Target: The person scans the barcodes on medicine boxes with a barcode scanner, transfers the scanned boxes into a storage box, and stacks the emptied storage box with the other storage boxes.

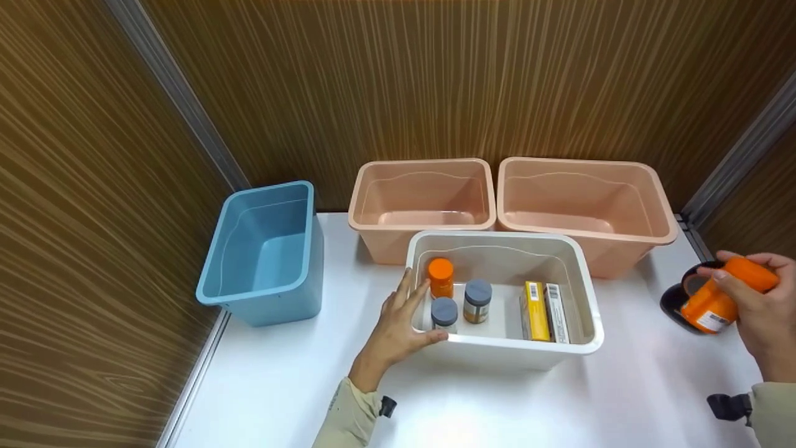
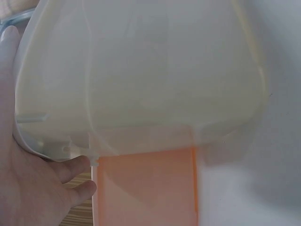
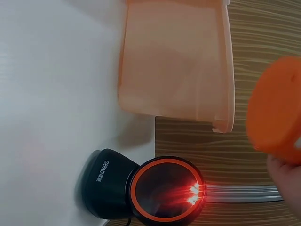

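Observation:
My right hand [image 1: 768,311] holds an orange bottle [image 1: 712,308] with an orange cap and a white label, tilted over a black scanner [image 1: 675,302]. In the right wrist view the bottle [image 3: 275,110] is apart from the scanner's round face [image 3: 164,190], which glows red. My left hand [image 1: 395,326] rests on the near left corner of a white bin [image 1: 497,348], fingers spread and thumb along the front rim. Inside the bin stand an orange-capped bottle [image 1: 441,277], two grey-capped jars [image 1: 477,300], a yellow box [image 1: 535,311] and a white box [image 1: 556,313].
Two pink bins, one on the left [image 1: 367,230] and one on the right [image 1: 659,233], stand behind the white bin. A blue bin [image 1: 273,305] is at the left. Wood-patterned panels [image 1: 429,74] wall in the white table [image 1: 273,379].

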`<state>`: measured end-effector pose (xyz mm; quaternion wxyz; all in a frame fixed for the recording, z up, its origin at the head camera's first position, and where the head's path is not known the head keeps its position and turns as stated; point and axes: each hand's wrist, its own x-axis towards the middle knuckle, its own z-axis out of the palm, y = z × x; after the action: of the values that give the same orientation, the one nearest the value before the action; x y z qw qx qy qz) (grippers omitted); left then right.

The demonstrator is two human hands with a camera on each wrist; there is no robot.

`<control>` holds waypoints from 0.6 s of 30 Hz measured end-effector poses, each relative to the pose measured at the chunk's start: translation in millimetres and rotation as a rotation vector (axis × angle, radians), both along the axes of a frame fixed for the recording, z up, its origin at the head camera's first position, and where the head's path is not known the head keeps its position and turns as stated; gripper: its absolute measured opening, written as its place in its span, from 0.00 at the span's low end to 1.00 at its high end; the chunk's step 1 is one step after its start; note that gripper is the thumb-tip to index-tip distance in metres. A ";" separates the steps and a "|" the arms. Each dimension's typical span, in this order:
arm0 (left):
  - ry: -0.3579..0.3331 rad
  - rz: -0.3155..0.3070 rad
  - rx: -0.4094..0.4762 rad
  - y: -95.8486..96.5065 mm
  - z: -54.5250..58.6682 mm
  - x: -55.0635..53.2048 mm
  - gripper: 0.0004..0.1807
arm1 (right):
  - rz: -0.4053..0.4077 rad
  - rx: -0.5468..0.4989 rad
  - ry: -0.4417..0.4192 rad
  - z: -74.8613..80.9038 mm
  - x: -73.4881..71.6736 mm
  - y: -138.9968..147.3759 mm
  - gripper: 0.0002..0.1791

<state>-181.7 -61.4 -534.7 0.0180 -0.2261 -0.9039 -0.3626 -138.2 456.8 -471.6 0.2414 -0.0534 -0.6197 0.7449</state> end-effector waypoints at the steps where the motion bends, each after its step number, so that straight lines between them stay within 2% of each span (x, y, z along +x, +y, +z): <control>1: -0.001 0.001 0.004 0.3 0.2 -0.2 0.57 | -0.030 0.022 -0.023 0.5 0.1 0.4 0.29; 3: -0.002 0.003 0.006 0.8 0.6 -0.6 0.57 | -0.080 0.048 -0.073 1.8 0.4 1.7 0.30; 10: 0.009 0.005 -0.003 0.7 0.5 -0.7 0.57 | -0.273 0.467 -0.303 6.0 -1.2 1.8 0.32; 18: 0.002 0.002 -0.027 0.6 0.8 -0.1 0.57 | -0.327 0.650 -0.472 -7.3 -2.0 5.3 0.36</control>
<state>-181.8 -60.7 -533.9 0.0162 -0.2256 -0.9089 -0.3503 -140.3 462.1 -478.9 0.2122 -0.2407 -0.8436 0.4306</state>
